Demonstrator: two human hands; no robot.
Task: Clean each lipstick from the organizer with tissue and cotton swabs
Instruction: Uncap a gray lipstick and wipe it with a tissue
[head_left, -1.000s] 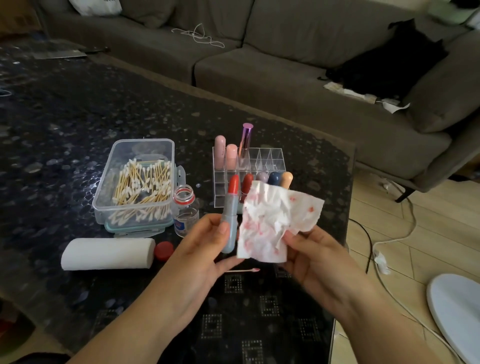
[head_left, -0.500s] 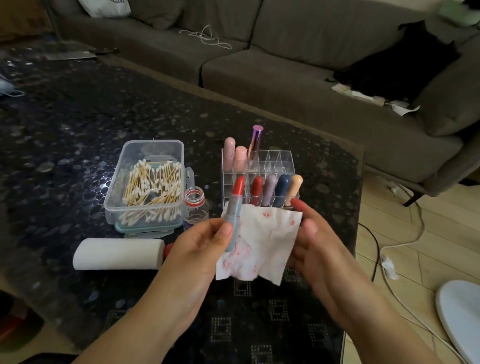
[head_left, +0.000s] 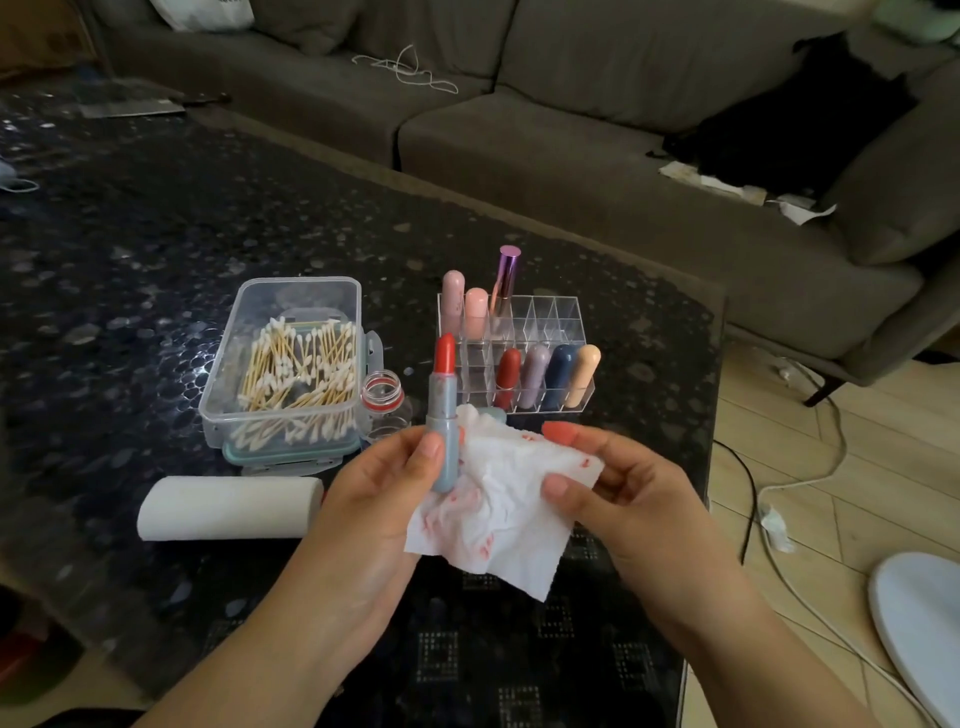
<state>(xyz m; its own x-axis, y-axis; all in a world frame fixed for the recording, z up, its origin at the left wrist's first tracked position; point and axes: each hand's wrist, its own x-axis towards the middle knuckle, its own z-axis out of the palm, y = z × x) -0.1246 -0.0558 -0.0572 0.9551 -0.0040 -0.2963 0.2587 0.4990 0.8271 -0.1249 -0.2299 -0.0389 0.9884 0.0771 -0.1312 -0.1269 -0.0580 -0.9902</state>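
Left hand (head_left: 387, 499) grips uncapped lipstick (head_left: 444, 415) upright, right hand (head_left: 618, 488) pinches stained tissue (head_left: 498, 514) just beside its barrel, above table near organizer (head_left: 540, 358). Suggest a clean patch of tissue, wiping smudged barrel without touching the red bullet.

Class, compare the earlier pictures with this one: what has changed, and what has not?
The right hand lowered the stained tissue and brought it against the lipstick. The left hand still grips that lipstick upright. Organizer, swab box and tissue roll stayed put.
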